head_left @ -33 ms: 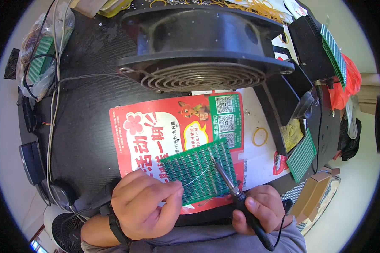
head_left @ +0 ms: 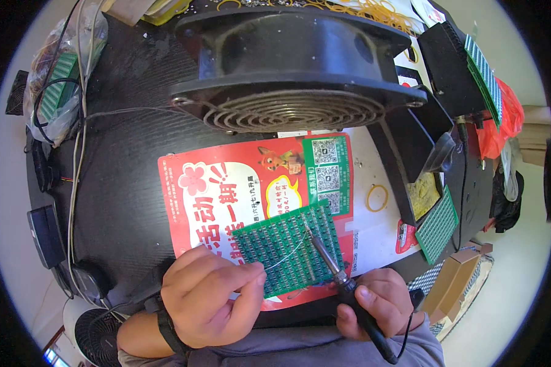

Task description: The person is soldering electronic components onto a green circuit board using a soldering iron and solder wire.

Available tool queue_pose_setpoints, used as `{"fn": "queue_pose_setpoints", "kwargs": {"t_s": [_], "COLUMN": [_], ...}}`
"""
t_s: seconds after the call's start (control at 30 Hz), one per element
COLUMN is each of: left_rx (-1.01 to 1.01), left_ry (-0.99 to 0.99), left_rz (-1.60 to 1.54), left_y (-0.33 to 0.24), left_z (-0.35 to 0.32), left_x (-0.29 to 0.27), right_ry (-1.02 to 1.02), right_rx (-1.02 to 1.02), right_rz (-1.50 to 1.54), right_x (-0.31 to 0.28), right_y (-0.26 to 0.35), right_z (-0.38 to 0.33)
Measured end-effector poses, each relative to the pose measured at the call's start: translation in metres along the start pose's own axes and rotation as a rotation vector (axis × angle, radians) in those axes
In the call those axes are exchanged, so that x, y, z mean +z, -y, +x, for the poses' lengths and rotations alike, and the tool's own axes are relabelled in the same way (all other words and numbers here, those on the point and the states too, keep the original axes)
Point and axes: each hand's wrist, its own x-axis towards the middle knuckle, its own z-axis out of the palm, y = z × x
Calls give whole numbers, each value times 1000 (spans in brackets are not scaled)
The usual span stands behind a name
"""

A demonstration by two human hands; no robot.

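Observation:
A green circuit board [head_left: 269, 241] with rows of small parts lies tilted on a red and white printed sheet [head_left: 183, 183]. My left hand [head_left: 217, 296] is closed at the board's lower left, pinching a thin solder wire [head_left: 286, 258] between thumb and forefinger. The wire curves across the board to its upper part. My right hand [head_left: 382, 301] grips the black handle of a soldering iron [head_left: 327, 257] at the lower right. The iron's tip meets the wire's far end at the board; whether it touches a joint is too small to tell.
A large black fan [head_left: 294, 61] stands just beyond the board. To the right are an iron stand with a yellow sponge [head_left: 423, 197] and another green board [head_left: 438, 226]. A plastic bag [head_left: 58, 122] with boards and several cables occupy the left side. A rubber band [head_left: 377, 198] lies nearby.

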Motion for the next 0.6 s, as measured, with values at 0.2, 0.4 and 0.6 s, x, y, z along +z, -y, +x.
{"fn": "queue_pose_setpoints", "kwargs": {"t_s": [0.2,0.4,0.6], "left_rx": [13,40,-212], "left_ry": [-1,2,-14], "left_rz": [-4,33,-64], "left_y": [3,2,-13], "left_z": [-1,0,1], "left_x": [4,4,-10], "right_ry": [24,11,50], "right_rx": [10,13,101], "right_rz": [2,-4,-39], "right_x": [-3,-3,-3], "right_y": [1,3,6], "right_z": [1,-1,5]}}
